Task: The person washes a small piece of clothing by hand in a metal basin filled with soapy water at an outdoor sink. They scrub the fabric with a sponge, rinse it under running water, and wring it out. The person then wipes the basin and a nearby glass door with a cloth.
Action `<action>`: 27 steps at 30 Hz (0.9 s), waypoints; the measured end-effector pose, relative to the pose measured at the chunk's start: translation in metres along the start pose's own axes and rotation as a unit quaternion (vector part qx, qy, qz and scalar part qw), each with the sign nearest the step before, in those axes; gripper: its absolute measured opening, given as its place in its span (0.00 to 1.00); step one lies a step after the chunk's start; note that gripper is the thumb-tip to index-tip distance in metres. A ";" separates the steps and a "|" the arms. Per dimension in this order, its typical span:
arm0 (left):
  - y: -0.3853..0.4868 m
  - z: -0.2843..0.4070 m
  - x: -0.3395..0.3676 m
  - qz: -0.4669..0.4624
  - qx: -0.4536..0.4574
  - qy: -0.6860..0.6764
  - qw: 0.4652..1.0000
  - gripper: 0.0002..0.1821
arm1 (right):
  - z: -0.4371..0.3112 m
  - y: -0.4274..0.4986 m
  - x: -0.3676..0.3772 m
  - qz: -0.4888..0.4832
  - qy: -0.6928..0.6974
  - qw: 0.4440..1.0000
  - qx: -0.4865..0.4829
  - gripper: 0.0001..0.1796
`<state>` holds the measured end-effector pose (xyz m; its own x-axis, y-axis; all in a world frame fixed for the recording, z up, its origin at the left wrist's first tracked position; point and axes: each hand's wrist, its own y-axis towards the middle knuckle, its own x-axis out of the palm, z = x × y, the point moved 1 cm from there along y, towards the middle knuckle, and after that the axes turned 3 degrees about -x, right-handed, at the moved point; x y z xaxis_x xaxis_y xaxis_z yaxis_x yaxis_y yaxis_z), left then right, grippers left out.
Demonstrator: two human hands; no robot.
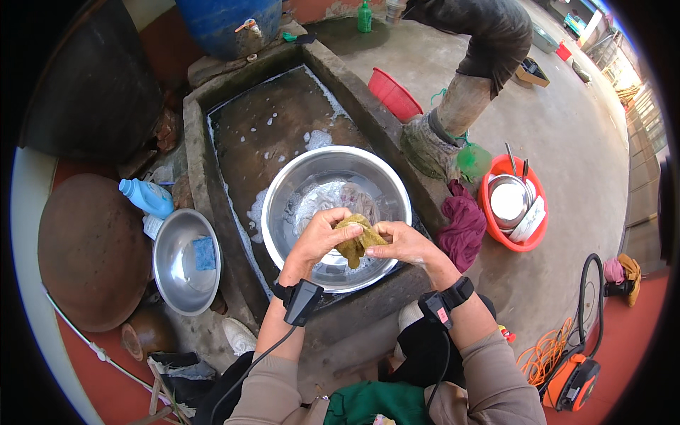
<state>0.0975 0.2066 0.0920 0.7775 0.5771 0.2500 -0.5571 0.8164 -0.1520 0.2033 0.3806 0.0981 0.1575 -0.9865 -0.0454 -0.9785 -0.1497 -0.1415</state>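
Between my two hands is a wet mustard-coloured cloth (353, 245), bunched up above a large steel basin (272, 212). My left hand (324, 236) pinches the cloth's upper left side with thumb and fingers. On the opposite side, my right hand (398, 243) grips its right edge. Below them, soapy water fills the bottom of the basin, and a pale wet cloth (358, 199) lies in it. The basin stands inside a concrete wash trough (199, 154) holding shallow water and patches of foam.
To the left are a smaller steel basin (183, 287) with a blue cloth (204, 253) and a blue detergent bottle (146, 196). On the right, a maroon cloth (461, 228) lies beside an orange-red basin (541, 234) of dishes. A pipe (467, 101) rises near the trough wall.
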 end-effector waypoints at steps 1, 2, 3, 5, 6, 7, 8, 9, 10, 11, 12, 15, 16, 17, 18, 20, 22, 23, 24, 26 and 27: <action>0.001 -0.001 -0.005 -0.023 0.020 -0.062 0.998 0.12 | 0.000 0.000 -0.001 -0.014 -0.024 0.999 -0.017 0.14; 0.001 -0.004 -0.006 0.014 0.027 -0.158 0.987 0.12 | 0.001 -0.001 -0.001 0.022 0.007 1.000 0.017 0.14; 0.002 -0.005 -0.006 0.043 0.047 -0.225 0.972 0.11 | 0.001 0.001 -0.001 0.064 -0.015 0.998 0.014 0.15; 0.002 -0.007 0.007 0.145 0.096 -0.244 0.954 0.10 | 0.000 0.002 0.003 0.106 0.117 0.987 -0.028 0.15; 0.003 -0.007 0.024 0.174 0.081 -0.133 0.972 0.10 | 0.000 0.003 0.006 0.124 0.171 0.977 -0.012 0.16; 0.003 -0.005 0.044 0.240 0.131 -0.035 0.961 0.11 | 0.000 0.006 0.011 0.156 0.279 0.947 -0.018 0.16; 0.005 -0.008 0.055 0.227 0.107 0.118 0.961 0.11 | 0.001 0.007 0.014 0.229 0.320 0.919 0.013 0.17; 0.006 -0.011 0.072 0.227 0.115 0.262 0.931 0.11 | 0.001 0.010 0.019 0.233 0.366 0.901 -0.004 0.18; 0.008 -0.014 0.077 0.252 0.140 0.271 0.918 0.11 | 0.002 0.012 0.021 0.278 0.357 0.892 0.009 0.20; 0.012 -0.018 0.080 0.273 0.166 0.279 0.906 0.12 | 0.005 0.013 0.026 0.265 0.382 0.885 0.009 0.20; 0.013 -0.022 0.084 0.293 0.193 0.285 0.892 0.13 | 0.006 0.015 0.028 0.196 0.435 0.879 0.005 0.19; 0.020 -0.029 0.076 0.363 0.203 0.295 0.861 0.17 | 0.010 0.016 0.041 0.349 0.410 0.839 0.073 0.15; 0.017 -0.029 0.080 0.369 0.177 0.287 0.866 0.17 | 0.009 0.016 0.043 0.320 0.449 0.825 0.124 0.13; 0.019 -0.027 0.072 0.396 0.165 0.285 0.857 0.17 | 0.010 0.016 0.043 0.323 0.453 0.826 0.092 0.12; 0.016 -0.024 0.082 0.358 0.209 0.257 0.873 0.17 | 0.011 0.016 0.041 0.313 0.465 0.826 0.064 0.12; 0.009 -0.015 0.102 0.289 0.309 0.282 0.861 0.18 | 0.011 0.016 0.036 0.294 0.414 0.860 0.058 0.12; 0.010 -0.010 0.101 0.318 0.263 0.253 0.875 0.18 | 0.012 0.017 0.038 0.322 0.458 0.827 0.054 0.12; 0.013 -0.010 0.094 0.353 0.231 0.231 0.877 0.18 | 0.013 0.018 0.042 0.359 0.479 0.797 0.079 0.13; 0.016 -0.011 0.082 0.389 0.159 0.230 0.878 0.16 | 0.011 0.017 0.043 0.373 0.421 0.818 0.118 0.14; 0.019 -0.011 0.077 0.390 0.116 0.216 0.888 0.16 | 0.012 0.019 0.047 0.345 0.422 0.831 0.109 0.14; 0.018 -0.014 0.080 0.393 0.107 0.204 0.890 0.16 | 0.012 0.020 0.048 0.361 0.418 0.831 0.058 0.14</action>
<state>0.1540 0.2676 0.0958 0.1391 0.9636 -0.2282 -0.9847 0.1590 0.0712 0.1926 0.3308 0.0809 -0.6608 -0.5249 0.5364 -0.7505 0.4615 -0.4730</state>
